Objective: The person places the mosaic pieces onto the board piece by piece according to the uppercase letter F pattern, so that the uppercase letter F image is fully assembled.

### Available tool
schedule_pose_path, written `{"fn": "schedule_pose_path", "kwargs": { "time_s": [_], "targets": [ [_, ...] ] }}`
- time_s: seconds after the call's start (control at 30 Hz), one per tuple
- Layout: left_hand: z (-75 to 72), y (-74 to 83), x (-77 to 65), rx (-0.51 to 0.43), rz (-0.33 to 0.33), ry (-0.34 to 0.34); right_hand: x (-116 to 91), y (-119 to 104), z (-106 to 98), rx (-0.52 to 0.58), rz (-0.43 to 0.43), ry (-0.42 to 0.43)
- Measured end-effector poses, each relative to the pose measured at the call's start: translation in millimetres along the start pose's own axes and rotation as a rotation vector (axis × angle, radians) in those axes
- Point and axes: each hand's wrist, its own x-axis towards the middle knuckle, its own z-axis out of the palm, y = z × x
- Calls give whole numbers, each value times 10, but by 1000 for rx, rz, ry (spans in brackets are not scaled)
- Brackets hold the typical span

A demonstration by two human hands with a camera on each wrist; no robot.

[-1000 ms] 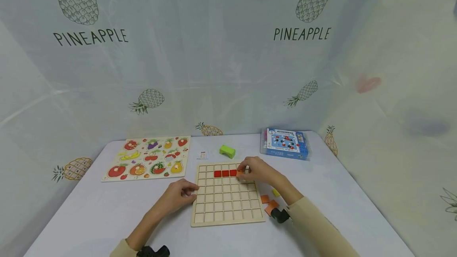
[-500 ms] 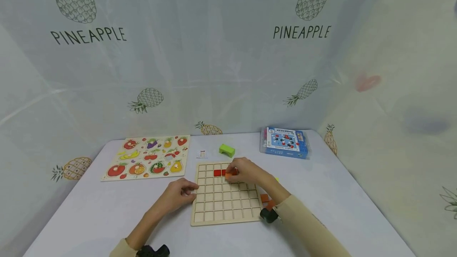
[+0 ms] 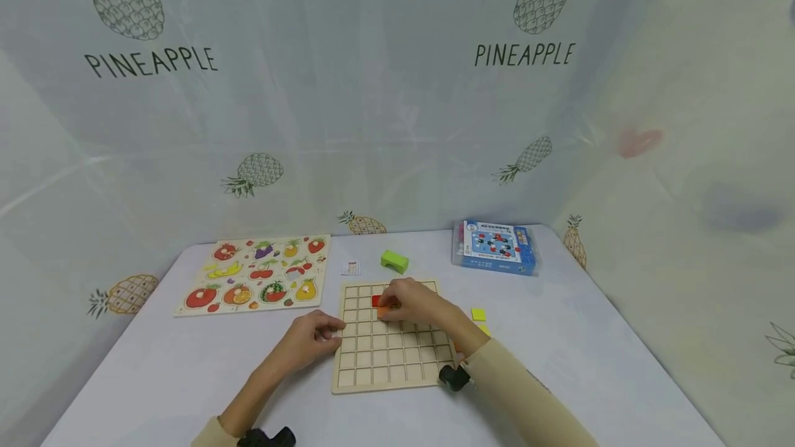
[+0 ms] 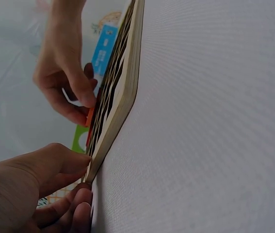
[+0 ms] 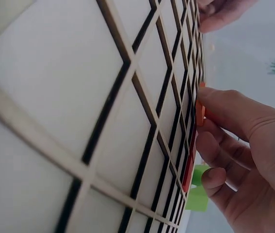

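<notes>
A wooden grid board (image 3: 397, 357) lies flat on the table. My left hand (image 3: 308, 341) is at its left edge, with thumb and curled fingers holding the rim in the left wrist view. Between thumb and fingers, my right hand (image 3: 410, 301) pinches an orange square tile (image 5: 200, 109) over the upper left part of the grid. Just beyond that tile, a red tile (image 3: 376, 301) sits in a cell; more red (image 5: 188, 171) shows along the row in the right wrist view. The right hand hides the rest of that row in the head view.
Yellow tiles (image 3: 478, 314) lie right of the board, and an orange one is mostly covered by the right forearm. Behind stand a green arched block (image 3: 395, 261), a small printed card (image 3: 351, 267), a blue boxed set (image 3: 497, 248) and a fruit puzzle board (image 3: 257, 274).
Pinching the orange tile, my right hand has moved left along the red row, from its right end towards its left end. The left hand has stayed at the board's edge.
</notes>
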Motion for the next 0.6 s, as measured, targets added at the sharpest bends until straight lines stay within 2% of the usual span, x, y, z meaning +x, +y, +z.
{"fn": "schedule_pose_path", "kwargs": {
  "time_s": [0.4, 0.6],
  "targets": [
    [-19, 12, 5, 0, 43, 3, 44, -53, 23, -54, 35, -6],
    [-17, 14, -6, -8, 53, 6, 52, -75, 55, -73, 12, 2]
  ]
}}
